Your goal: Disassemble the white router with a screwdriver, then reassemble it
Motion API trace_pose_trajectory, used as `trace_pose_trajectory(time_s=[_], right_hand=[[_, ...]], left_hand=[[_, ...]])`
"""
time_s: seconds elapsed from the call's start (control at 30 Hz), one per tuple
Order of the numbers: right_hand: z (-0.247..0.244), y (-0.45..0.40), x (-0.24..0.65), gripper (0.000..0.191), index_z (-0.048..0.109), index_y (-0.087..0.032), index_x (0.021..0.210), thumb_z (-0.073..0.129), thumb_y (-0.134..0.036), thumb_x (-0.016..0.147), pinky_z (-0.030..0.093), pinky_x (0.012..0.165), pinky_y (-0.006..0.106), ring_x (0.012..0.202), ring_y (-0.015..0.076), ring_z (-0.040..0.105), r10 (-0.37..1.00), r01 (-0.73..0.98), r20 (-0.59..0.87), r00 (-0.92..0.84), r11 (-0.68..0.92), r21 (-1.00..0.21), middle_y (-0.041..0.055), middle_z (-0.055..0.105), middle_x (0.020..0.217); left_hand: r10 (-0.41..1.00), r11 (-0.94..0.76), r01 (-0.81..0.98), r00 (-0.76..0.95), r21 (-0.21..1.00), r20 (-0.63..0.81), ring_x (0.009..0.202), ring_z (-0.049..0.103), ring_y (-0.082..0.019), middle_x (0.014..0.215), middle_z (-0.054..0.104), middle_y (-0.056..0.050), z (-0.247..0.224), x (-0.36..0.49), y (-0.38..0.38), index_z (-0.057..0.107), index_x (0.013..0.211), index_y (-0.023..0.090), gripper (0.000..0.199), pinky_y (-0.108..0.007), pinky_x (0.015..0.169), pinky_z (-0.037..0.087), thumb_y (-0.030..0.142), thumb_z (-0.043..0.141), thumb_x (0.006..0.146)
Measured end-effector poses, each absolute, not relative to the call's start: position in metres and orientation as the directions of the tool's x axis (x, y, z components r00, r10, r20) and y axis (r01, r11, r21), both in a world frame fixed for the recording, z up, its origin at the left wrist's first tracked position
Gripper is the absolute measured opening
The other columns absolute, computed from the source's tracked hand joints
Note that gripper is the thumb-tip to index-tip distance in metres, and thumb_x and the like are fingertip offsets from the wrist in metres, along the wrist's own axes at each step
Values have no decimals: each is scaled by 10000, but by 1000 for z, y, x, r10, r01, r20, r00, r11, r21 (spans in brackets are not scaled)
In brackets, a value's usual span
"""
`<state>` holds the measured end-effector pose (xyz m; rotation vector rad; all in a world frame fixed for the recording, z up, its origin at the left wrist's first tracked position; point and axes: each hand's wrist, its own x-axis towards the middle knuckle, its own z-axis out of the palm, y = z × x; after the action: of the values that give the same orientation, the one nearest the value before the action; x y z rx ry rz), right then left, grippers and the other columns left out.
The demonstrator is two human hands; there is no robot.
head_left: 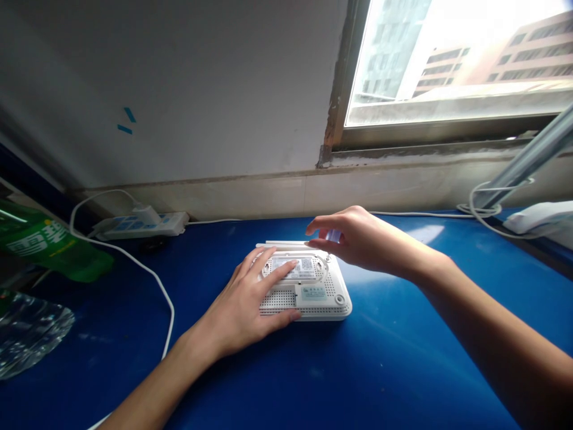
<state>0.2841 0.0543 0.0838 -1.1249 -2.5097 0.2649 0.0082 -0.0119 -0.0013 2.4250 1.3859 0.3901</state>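
A white router-like box (319, 309) lies on the blue table (286, 382), its vented, labelled face up. My left hand (250, 298) rests on the left part of the box with its fingers spread. At the back right corner of the box is my right hand (351, 236), thumb and index finger apart, the other fingers curled. Its fingertips are near a thin white bar (286, 243) along the box's back edge; whether they touch it I cannot tell.
At the left are a green bottle (54, 245), a clear bottle (33, 334) and a power strip (143, 225) with a white cable (154, 273). A metal pole (523, 161) and a white bundle (544, 218) stand at the right, with the wall and window behind.
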Motion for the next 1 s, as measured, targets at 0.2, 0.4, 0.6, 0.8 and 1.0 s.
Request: trace_pose_trajectory(time_s=[0.2,0.4,0.6,0.8,1.0], right_hand=[[81,55,286,589,652,-265,1465,631,-81,906,540,738,279,812,166,746,686,610,307,-660,727,-314,59,815,1239],[82,57,285,179,784,-241,1125,689,-359,1029,470,594,256,655,149,696,728,657,281,-626,686,-313,32,830,926],[81,57,285,420,727,-248,1327,595,-95,959,489,649,242,696,141,719,719,629,283,-634,693,-351,10,824,940],[85,52,283,454,720,-265,1348,676,-144,913,506,659,261,674,132,681,685,600,279,-672,726,-336,29,826,1128],[80,58,283,189,800,-254,1176,697,-299,1025,469,600,245,604,125,662,728,650,278,-626,685,-330,9,829,901]], left_hand=[[869,-475,779,488,409,79,1666,186,-453,1805,281,-78,-1,9,-11,440,1662,460,807,-721,1296,293,728,699,946],[871,-470,781,486,410,74,1672,171,-444,1811,266,-76,-1,9,-12,430,1667,460,810,-712,1302,287,732,691,949],[872,-468,783,486,410,68,1675,167,-438,1810,267,-78,0,9,-12,424,1668,466,813,-710,1301,287,732,692,949],[875,-462,782,479,418,71,1671,181,-442,1807,282,-62,0,9,-12,434,1660,479,813,-711,1300,292,716,720,938],[874,-461,785,483,414,57,1677,160,-445,1814,261,-75,0,9,-12,432,1665,464,813,-719,1301,279,746,685,945]])
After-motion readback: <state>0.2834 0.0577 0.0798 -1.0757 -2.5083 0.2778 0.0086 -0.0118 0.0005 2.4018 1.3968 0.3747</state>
